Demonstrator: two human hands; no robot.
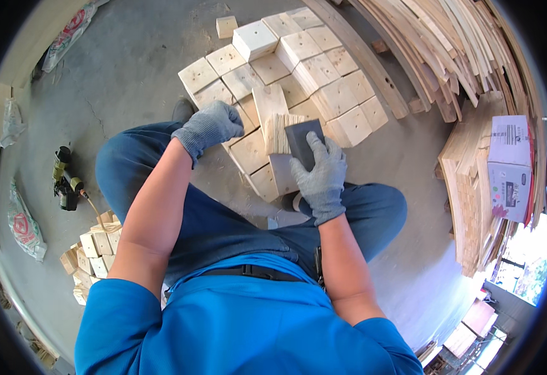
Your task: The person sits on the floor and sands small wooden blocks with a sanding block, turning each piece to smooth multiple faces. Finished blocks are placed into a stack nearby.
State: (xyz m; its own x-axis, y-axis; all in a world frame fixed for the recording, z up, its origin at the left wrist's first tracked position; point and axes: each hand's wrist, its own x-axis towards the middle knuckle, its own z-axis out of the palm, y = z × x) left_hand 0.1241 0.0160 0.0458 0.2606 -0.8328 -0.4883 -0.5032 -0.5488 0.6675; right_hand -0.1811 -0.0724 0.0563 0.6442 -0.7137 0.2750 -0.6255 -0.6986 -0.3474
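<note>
My right hand (321, 178), in a grey knit glove, grips a dark grey sanding block (301, 139) with its fingers over the top. The sanding block sits right beside a wooden block (278, 132) with a rough, ridged face, which rests on the stacked blocks. My left hand (211, 127), also gloved, is curled closed above the left part of the stack; whatever its fingers may hold is hidden. Pale square wooden blocks (243, 81) are packed in rows in front of me, some standing higher than others. A longer wooden piece (269, 103) lies behind the ridged block.
One loose block (226, 27) lies beyond the stack. Long boards (423, 50) are piled at the right, with a printed carton (510, 169) on more lumber. At the left lie a nail gun (66, 180) with a hose, a smaller block heap (95, 256) and plastic sacks (26, 222).
</note>
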